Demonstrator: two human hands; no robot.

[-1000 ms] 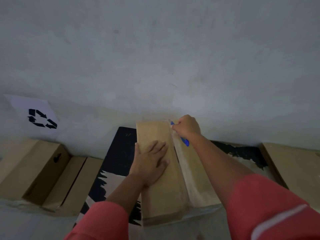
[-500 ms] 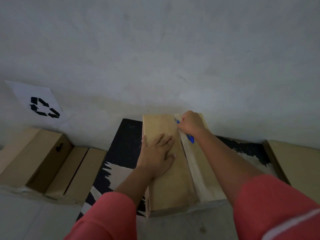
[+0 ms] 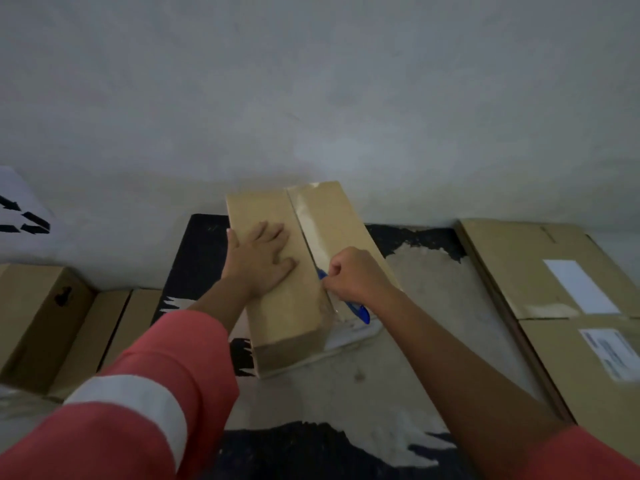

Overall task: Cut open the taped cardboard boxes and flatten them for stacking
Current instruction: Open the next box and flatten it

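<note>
boxes [image 3: 62, 327] left, cartons [image 3: 561, 289] right, wall [image 3: 311, 98] behind

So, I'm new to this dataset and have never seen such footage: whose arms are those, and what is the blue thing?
No machine here: a person wears a camera on the head, looking forward and down, so you see their own arms. The left hand lies flat on a long box, steadying it. The right hand grips a blue knife at the taped seam along the box top. The box sits on a worn black mat by a wall. Other boxes stand on the left, labelled cartons lie on the right.
</note>
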